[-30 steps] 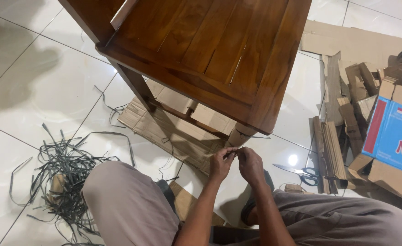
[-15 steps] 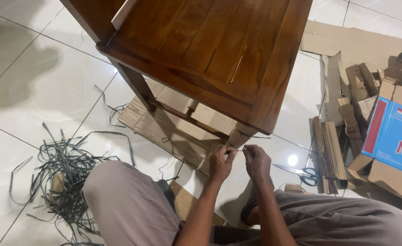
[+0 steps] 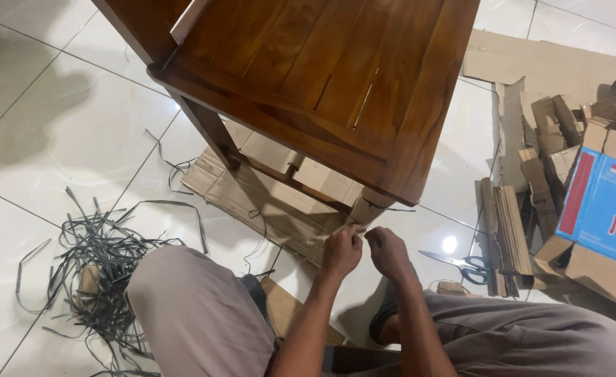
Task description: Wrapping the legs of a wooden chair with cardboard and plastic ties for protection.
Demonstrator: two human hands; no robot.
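Observation:
A dark wooden chair (image 3: 322, 77) stands on white floor tiles. Its near front leg (image 3: 365, 207) is wrapped in cardboard with a thin dark string tied round it. My left hand (image 3: 340, 250) and my right hand (image 3: 387, 251) are close together just below that leg, fingers pinched on the thin string at the cardboard wrap. Flattened cardboard (image 3: 266, 199) lies under the chair. My knees frame the hands at the bottom of the view.
A tangle of grey plastic strapping (image 3: 102, 262) lies on the floor at the left. Scissors (image 3: 461, 265) with dark handles rest to the right of my hands. Cardboard scraps (image 3: 531, 146) and a blue and red printed carton (image 3: 604, 209) are piled at the right.
My right hand pulled a little away to the right half a second ago, then came back close to my left hand at the wrapped leg. The chair has not moved.

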